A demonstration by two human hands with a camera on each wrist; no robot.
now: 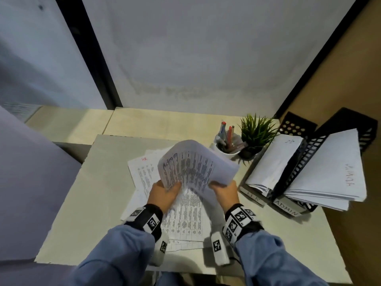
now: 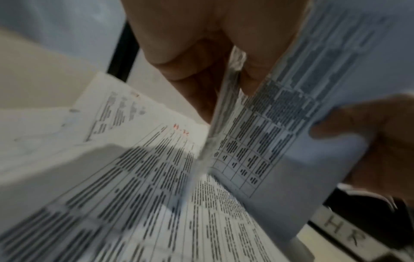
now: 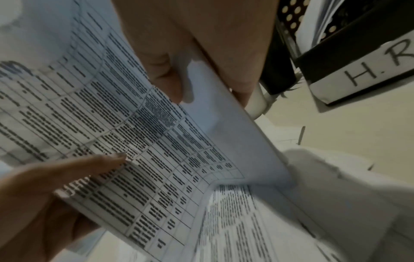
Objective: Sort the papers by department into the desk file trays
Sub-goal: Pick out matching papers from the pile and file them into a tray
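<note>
Both hands hold up a curved sheaf of printed sheets, the Admin papers (image 1: 195,164), marked "Admin" in blue at the top left. My left hand (image 1: 165,193) pinches the lower left edge, and my right hand (image 1: 223,191) pinches the lower right edge. In the left wrist view my left fingers (image 2: 201,58) clamp the Admin papers (image 2: 291,115). In the right wrist view my right fingers (image 3: 170,70) grip the Admin papers (image 3: 139,141). Loose papers (image 1: 185,219) lie on the desk beneath, one marked HR in red (image 1: 142,172). The HR tray (image 1: 268,172) and ADMIN tray (image 1: 321,172) stand at the right, each with sheets in it.
A white cup of pens (image 1: 226,141) and a small potted plant (image 1: 255,133) stand behind the papers, left of the trays. A grey partition wall (image 1: 206,58) closes the back of the desk. A brown panel (image 1: 350,69) runs along the right side.
</note>
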